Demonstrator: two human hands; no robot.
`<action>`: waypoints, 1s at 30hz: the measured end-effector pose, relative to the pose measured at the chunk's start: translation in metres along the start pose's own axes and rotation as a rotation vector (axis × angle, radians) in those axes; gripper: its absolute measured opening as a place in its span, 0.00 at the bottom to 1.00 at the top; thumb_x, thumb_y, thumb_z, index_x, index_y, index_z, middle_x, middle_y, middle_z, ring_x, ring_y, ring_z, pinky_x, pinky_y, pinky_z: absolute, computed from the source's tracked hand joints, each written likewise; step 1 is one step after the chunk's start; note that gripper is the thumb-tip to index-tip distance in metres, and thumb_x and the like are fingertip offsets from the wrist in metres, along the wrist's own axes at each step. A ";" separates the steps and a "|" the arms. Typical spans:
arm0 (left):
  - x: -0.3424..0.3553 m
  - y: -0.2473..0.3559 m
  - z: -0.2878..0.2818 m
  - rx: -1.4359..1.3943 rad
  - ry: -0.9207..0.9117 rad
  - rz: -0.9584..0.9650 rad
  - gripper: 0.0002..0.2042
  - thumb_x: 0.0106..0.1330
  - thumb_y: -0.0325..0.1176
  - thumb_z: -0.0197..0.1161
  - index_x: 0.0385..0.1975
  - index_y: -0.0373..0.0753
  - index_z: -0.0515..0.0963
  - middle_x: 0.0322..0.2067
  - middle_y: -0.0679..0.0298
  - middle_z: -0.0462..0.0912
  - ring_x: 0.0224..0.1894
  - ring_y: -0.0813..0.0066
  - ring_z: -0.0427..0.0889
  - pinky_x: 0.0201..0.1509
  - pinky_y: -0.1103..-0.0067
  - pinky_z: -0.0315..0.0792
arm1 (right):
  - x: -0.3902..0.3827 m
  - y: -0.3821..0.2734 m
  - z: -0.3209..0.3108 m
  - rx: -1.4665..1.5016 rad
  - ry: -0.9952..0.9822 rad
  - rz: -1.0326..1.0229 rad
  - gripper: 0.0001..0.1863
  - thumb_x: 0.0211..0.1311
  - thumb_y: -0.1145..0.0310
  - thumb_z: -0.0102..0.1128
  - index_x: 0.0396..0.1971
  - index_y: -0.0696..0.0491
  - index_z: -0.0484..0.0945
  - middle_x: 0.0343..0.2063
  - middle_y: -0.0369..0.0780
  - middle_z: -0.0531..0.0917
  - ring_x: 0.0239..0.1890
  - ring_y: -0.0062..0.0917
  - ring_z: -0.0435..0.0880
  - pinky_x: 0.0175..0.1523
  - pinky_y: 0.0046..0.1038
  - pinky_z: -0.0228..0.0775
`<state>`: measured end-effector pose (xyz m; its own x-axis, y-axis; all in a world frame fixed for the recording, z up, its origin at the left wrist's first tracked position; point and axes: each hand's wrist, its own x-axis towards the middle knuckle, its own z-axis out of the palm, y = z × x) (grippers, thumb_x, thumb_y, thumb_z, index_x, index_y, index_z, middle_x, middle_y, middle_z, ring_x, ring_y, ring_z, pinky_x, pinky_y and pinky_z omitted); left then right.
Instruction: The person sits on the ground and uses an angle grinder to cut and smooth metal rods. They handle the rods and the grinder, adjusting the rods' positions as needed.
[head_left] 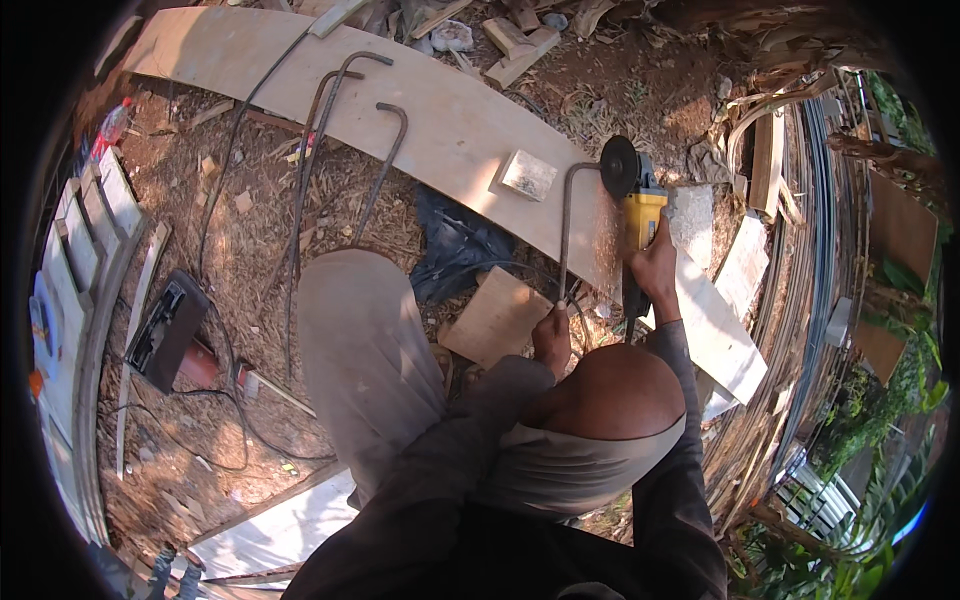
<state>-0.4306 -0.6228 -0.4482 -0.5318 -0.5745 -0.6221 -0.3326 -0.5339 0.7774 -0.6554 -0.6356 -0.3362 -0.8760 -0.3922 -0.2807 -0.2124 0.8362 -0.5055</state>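
Note:
My right hand (pixel 655 272) is wrapped round the body of a yellow angle grinder (pixel 641 218), with its dark cutting disc (pixel 619 167) upright at the front. The disc stands at the bent end of a hooked steel rod (pixel 566 220); whether they touch I cannot tell. Lower down, my left hand (pixel 552 338) grips the straight end of that rod. Beneath the tool lies a long pale board (pixel 450 130), speckled orange-brown beside the grinder. A small wood block (pixel 528 175) rests on the board. Farther left, more hooked rods (pixel 395 143) lie across it.
A black plastic sheet (pixel 455 240) and a square plywood piece (pixel 497 318) lie before my knees. An open dark case (pixel 168 330) and loose cable (pixel 240 425) are at left. Stacked planks (pixel 85 290) stand at the left edge; long rods (pixel 825 200) run along the right.

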 end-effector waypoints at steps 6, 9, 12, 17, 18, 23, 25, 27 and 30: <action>0.010 0.010 0.002 -0.027 0.044 -0.004 0.29 0.83 0.51 0.49 0.21 0.34 0.67 0.17 0.66 0.61 0.25 0.77 0.59 0.29 0.67 0.59 | 0.011 -0.001 0.003 -0.009 0.032 -0.070 0.47 0.47 0.66 0.74 0.68 0.62 0.64 0.47 0.58 0.87 0.49 0.50 0.88 0.54 0.41 0.80; 0.010 0.013 0.001 0.009 0.039 0.009 0.30 0.82 0.54 0.49 0.22 0.33 0.67 0.17 0.65 0.61 0.25 0.76 0.58 0.30 0.66 0.58 | 0.011 0.002 0.003 -0.006 0.012 -0.038 0.46 0.47 0.66 0.74 0.68 0.61 0.64 0.47 0.58 0.87 0.49 0.50 0.88 0.54 0.41 0.80; 0.009 0.012 0.001 -0.010 0.037 0.012 0.30 0.82 0.55 0.49 0.22 0.33 0.66 0.18 0.64 0.60 0.26 0.75 0.58 0.30 0.66 0.57 | 0.009 0.005 0.004 -0.052 -0.002 0.035 0.47 0.47 0.65 0.74 0.69 0.62 0.63 0.48 0.58 0.86 0.50 0.51 0.88 0.55 0.41 0.80; 0.011 0.007 0.002 -0.029 -0.001 -0.050 0.30 0.82 0.54 0.49 0.22 0.34 0.65 0.18 0.65 0.59 0.26 0.75 0.58 0.30 0.66 0.58 | 0.006 0.003 0.005 0.117 0.003 0.006 0.39 0.47 0.72 0.74 0.62 0.62 0.68 0.44 0.49 0.86 0.44 0.36 0.87 0.52 0.34 0.79; 0.012 0.007 0.002 -0.043 0.011 -0.005 0.29 0.82 0.54 0.49 0.22 0.35 0.66 0.18 0.66 0.59 0.26 0.75 0.58 0.30 0.66 0.57 | 0.006 0.001 0.004 0.175 0.010 0.015 0.40 0.47 0.71 0.74 0.62 0.62 0.67 0.44 0.50 0.86 0.44 0.37 0.88 0.52 0.35 0.79; 0.014 0.014 -0.006 -0.077 -0.037 -0.076 0.27 0.81 0.51 0.53 0.21 0.36 0.69 0.18 0.68 0.58 0.25 0.78 0.57 0.29 0.69 0.56 | -0.007 -0.011 -0.016 0.392 0.125 0.025 0.33 0.47 0.77 0.74 0.55 0.58 0.70 0.40 0.41 0.82 0.38 0.27 0.83 0.46 0.30 0.78; 0.015 0.020 -0.013 -0.101 -0.111 -0.058 0.27 0.80 0.55 0.54 0.29 0.32 0.75 0.19 0.66 0.65 0.28 0.76 0.64 0.33 0.68 0.63 | -0.013 -0.015 -0.026 0.435 0.172 0.034 0.32 0.48 0.78 0.73 0.55 0.58 0.69 0.39 0.41 0.82 0.37 0.27 0.84 0.44 0.30 0.79; 0.015 0.029 -0.015 -0.145 -0.167 -0.118 0.27 0.76 0.56 0.60 0.32 0.32 0.79 0.21 0.69 0.71 0.28 0.78 0.67 0.33 0.71 0.65 | -0.017 -0.018 -0.035 0.488 0.225 0.060 0.31 0.49 0.78 0.73 0.55 0.59 0.69 0.38 0.41 0.82 0.36 0.27 0.84 0.43 0.30 0.80; 0.018 0.047 -0.017 -0.082 -0.304 -0.163 0.24 0.74 0.54 0.65 0.33 0.33 0.81 0.21 0.70 0.72 0.28 0.81 0.67 0.32 0.74 0.65 | -0.016 -0.018 -0.045 0.668 0.315 0.067 0.31 0.51 0.79 0.73 0.56 0.59 0.69 0.37 0.41 0.82 0.35 0.27 0.85 0.41 0.30 0.81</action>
<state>-0.4427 -0.6691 -0.4245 -0.6886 -0.2730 -0.6718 -0.3752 -0.6587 0.6522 -0.6566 -0.6274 -0.2860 -0.9820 -0.1361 -0.1313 0.0662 0.4033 -0.9127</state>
